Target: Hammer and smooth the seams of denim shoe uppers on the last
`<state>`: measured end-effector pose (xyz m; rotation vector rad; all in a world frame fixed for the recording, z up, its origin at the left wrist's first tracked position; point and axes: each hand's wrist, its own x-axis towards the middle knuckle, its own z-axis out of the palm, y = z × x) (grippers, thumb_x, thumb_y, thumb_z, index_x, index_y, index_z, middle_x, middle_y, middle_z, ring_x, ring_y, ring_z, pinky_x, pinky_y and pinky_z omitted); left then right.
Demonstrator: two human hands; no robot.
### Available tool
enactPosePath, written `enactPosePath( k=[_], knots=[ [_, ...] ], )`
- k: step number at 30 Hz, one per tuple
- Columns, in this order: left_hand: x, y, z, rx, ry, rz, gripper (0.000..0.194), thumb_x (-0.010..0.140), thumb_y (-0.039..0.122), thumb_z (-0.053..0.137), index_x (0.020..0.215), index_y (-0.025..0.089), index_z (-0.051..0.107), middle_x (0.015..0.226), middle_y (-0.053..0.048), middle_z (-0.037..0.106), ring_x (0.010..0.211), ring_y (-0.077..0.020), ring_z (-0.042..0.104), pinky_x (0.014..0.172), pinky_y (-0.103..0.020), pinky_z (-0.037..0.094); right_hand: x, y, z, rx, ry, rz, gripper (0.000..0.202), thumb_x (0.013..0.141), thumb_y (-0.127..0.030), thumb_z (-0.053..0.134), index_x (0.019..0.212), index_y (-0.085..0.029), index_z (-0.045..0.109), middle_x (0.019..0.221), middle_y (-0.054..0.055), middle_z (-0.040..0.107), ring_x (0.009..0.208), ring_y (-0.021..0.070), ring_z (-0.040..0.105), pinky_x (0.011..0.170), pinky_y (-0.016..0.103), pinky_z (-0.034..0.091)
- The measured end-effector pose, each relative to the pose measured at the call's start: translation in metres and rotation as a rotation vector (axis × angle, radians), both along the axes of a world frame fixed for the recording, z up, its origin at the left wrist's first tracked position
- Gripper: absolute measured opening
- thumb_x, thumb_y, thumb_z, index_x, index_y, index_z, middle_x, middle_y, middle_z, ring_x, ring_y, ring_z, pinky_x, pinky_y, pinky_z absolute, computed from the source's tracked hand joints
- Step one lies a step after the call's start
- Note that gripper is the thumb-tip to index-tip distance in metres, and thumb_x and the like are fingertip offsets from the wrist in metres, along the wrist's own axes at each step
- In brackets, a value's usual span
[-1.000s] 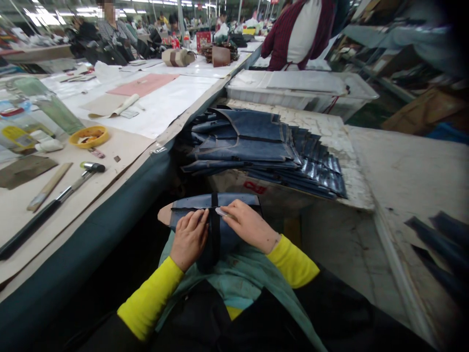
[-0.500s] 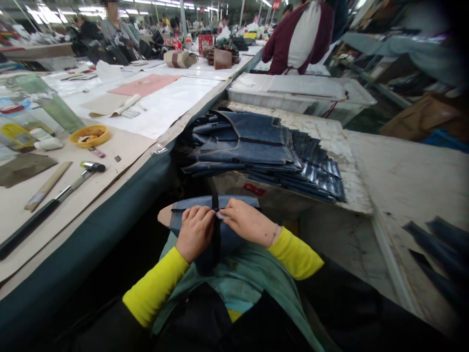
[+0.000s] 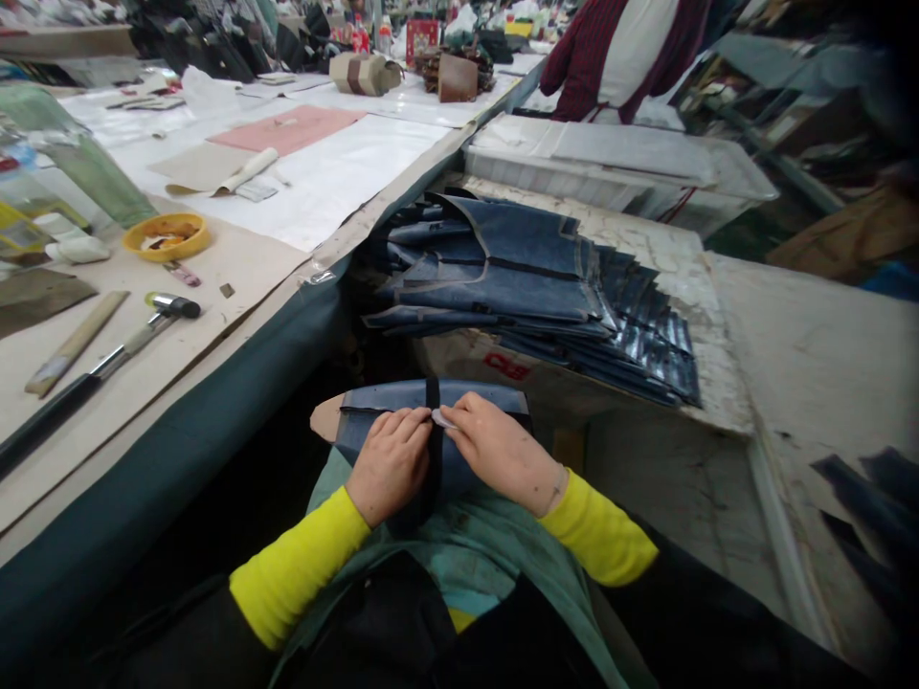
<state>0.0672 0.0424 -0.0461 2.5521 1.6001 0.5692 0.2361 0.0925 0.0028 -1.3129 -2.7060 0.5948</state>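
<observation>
On my lap, over a green apron [image 3: 474, 545], lies a blue leather-like piece [image 3: 388, 394] with a black band [image 3: 433, 392] running down across it. A tan tip [image 3: 326, 418] sticks out at its left end. My left hand [image 3: 392, 464] is closed, its fingers curled and pressing on the piece just left of the band. Pinched in my right hand [image 3: 503, 455] is a small pale flat tool [image 3: 443, 419]; its tip touches the piece at the band, close to my left fingertips. What lies under my left fingers is hidden.
Ahead, stacked blue pieces [image 3: 517, 263] lie on a worn board, with a clear plastic bin [image 3: 595, 158] behind. On the left table are a hammer [image 3: 107, 368], a wooden stick [image 3: 78, 344], a yellow dish [image 3: 167, 236] and bottles. Someone in dark red [image 3: 595, 48] is beyond.
The view has tilted down and shifted a little left. Both hands keep their hold on the piece; the pale tool's tip shows slightly more between them.
</observation>
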Motion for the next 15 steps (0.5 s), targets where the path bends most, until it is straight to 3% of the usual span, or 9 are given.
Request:
enactPosePath(
  k=[4,8,15],
  knots=[
    [0.001,0.001,0.002,-0.014,-0.013,0.029,0.027,0.084,0.015,0.046,0.108,0.015,0.057,0.120,-0.007,0.060,0.109,-0.0235,0.052,0.095,-0.040,0.034,-0.003,0.001,-0.003,0.105,-0.073,0.058,0.027,0.089,-0.015,0.043,0.111,-0.012,0.059,0.093,0.010,0.056,0.088,0.0209,0.052,0.081,0.034,0.046],
    [0.002,0.001,0.001,-0.014,-0.028,0.049,0.028,0.084,0.015,0.046,0.109,0.016,0.057,0.121,-0.007,0.060,0.110,-0.0232,0.051,0.096,-0.040,0.032,-0.008,-0.004,-0.012,0.220,-0.124,-0.016,0.033,0.089,-0.013,0.040,0.119,-0.013,0.054,0.096,0.011,0.057,0.089,0.0218,0.051,0.076,0.033,0.048],
    [-0.002,-0.009,-0.005,0.034,-0.049,0.087,0.032,0.088,0.020,0.045,0.119,0.020,0.054,0.126,-0.006,0.057,0.115,-0.0219,0.049,0.094,-0.039,0.032,0.005,-0.001,-0.024,0.200,0.109,-0.018,0.031,0.089,-0.015,0.044,0.117,-0.015,0.057,0.104,0.010,0.058,0.097,0.0209,0.049,0.088,0.035,0.046]
  ],
)
